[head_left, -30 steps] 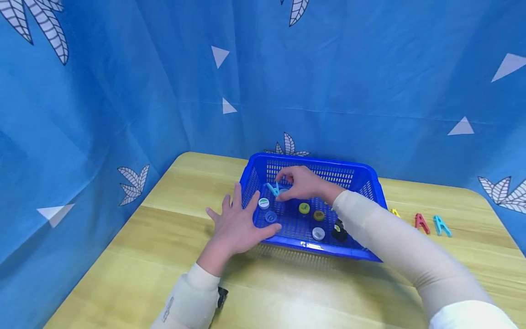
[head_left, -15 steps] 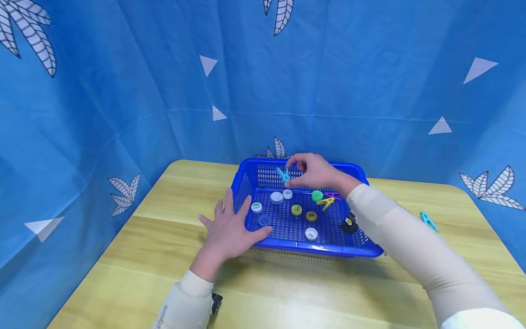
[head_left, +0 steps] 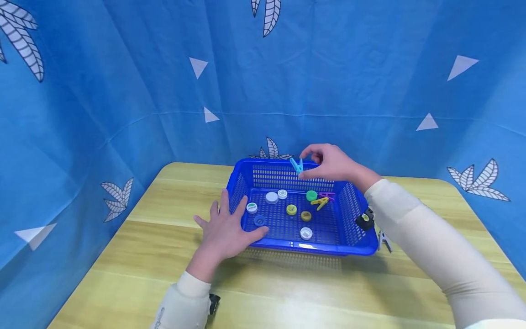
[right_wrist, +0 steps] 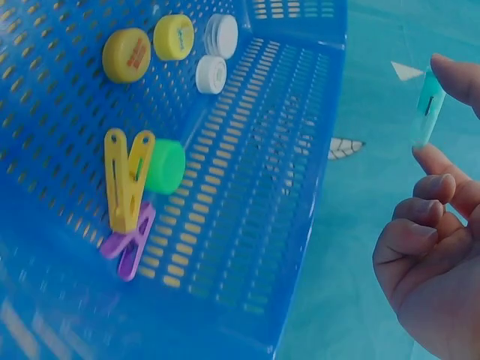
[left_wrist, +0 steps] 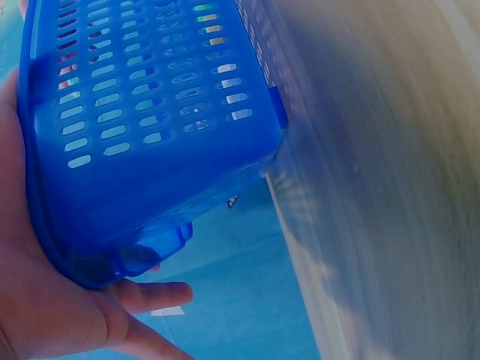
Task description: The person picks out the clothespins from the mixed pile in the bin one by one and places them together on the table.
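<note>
I face blue cloth [head_left: 328, 82] patterned with white leaves [head_left: 119, 198] and triangles [head_left: 462, 67], hanging far and left around a yellowish wood-grain table [head_left: 135, 256], light glaring off its near part.

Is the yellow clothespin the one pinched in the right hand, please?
No, the right hand pinches a light-blue clothespin, while the yellow clothespin lies inside the blue basket.

We are counting one left hand [head_left: 225, 232], one right hand [head_left: 332, 162], one table [head_left: 172, 224] and one basket [head_left: 337, 249]; one light-blue clothespin [head_left: 297, 167], one yellow clothespin [right_wrist: 121, 199], one purple clothespin [right_wrist: 135, 242] and one grey clothespin [head_left: 383, 236], four altogether; four white caps [head_left: 271, 198], two yellow caps [head_left: 291, 209], one green cap [right_wrist: 166, 166] and one blue cap [head_left: 259, 221], eight altogether.
</note>
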Demonstrator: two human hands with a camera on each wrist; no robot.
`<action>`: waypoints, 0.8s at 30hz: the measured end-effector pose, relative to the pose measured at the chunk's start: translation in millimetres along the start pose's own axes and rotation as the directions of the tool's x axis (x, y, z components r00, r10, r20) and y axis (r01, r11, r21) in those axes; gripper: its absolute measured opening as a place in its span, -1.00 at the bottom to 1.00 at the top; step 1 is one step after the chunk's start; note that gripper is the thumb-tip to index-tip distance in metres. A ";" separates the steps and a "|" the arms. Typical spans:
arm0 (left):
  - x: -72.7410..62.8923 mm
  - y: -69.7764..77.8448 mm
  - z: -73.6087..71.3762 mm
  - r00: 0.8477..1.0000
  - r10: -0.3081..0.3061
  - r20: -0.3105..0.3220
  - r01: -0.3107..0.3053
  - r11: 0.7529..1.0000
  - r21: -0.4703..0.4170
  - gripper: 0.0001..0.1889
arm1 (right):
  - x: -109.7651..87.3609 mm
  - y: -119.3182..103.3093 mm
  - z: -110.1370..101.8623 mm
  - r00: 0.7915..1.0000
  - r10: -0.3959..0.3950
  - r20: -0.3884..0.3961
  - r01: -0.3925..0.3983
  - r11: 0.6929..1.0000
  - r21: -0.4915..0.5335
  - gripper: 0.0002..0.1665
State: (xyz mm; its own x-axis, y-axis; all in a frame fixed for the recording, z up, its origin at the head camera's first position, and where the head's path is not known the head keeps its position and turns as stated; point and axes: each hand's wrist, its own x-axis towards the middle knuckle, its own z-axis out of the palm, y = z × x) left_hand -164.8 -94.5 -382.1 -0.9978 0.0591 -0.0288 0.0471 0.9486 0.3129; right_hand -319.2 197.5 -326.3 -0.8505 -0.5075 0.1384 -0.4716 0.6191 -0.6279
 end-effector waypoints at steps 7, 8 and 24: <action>-1.0 0.9 -0.5 1.000 0.007 -0.001 -0.007 1.000 -0.009 0.14 | -18.7 9.5 -16.3 0.999 0.027 -0.034 -0.028 0.999 -0.025 -0.40; -1.3 1.0 -0.7 1.000 0.008 -0.002 -0.008 1.000 -0.009 0.14 | -21.6 11.3 -18.4 0.999 0.029 -0.039 -0.030 0.999 -0.031 -0.40; -2.5 1.5 0.3 1.000 0.017 -0.009 -0.017 1.000 -0.013 0.15 | -64.7 43.5 -37.3 0.984 0.163 -0.068 -0.163 0.987 -0.002 -0.41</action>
State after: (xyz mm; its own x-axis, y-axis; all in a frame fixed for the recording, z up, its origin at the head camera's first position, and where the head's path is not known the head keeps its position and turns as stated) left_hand -162.3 -93.1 -381.8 -0.9973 0.0724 -0.0147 0.0637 0.9434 0.3255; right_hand -293.4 279.6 -334.0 -0.9298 -0.3580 0.0858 -0.3267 0.6947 -0.6409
